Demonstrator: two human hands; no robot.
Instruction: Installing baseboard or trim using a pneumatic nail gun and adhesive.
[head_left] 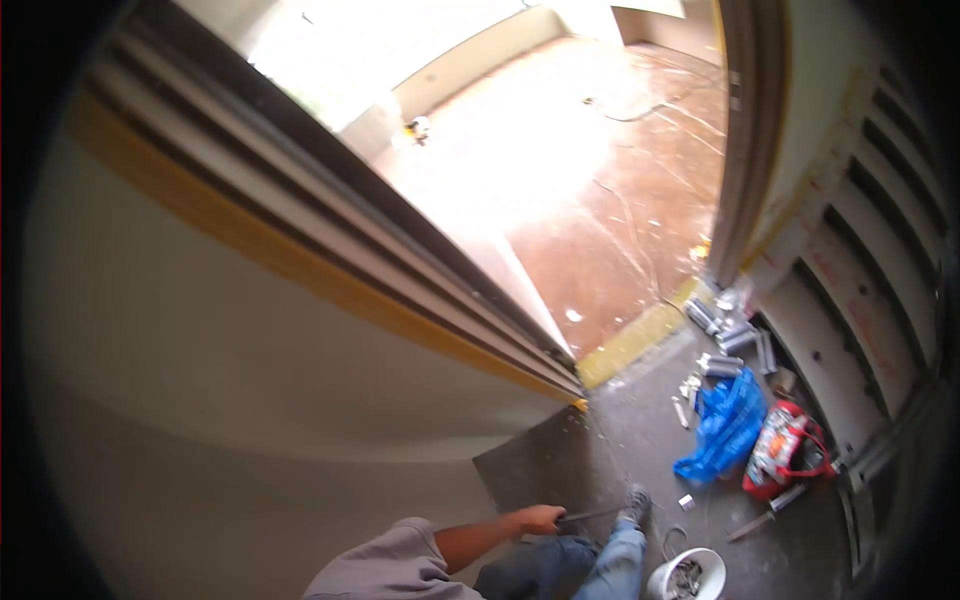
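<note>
From the lower left, my left arm in a grey sleeve reaches across. My left hand (540, 518) is closed around a thin, dark, rod-like tool (592, 515), which points right toward my shoe (636, 506). What kind of tool it is cannot be made out. My right hand is out of view. Below and to the right of the shoe stands a white bucket (713, 572) with small pieces inside, too unclear to name. A small white block (686, 502) lies on the dark floor between the shoe and the bags.
A blue plastic bag (728, 428), a red patterned bag (773, 455) and several silver tubes (722, 366) lie along the right. A long thin tool (752, 526) rests below them. Ahead, a door frame (752, 150) and yellow-edged threshold (628, 350) border a bright room with a cord.
</note>
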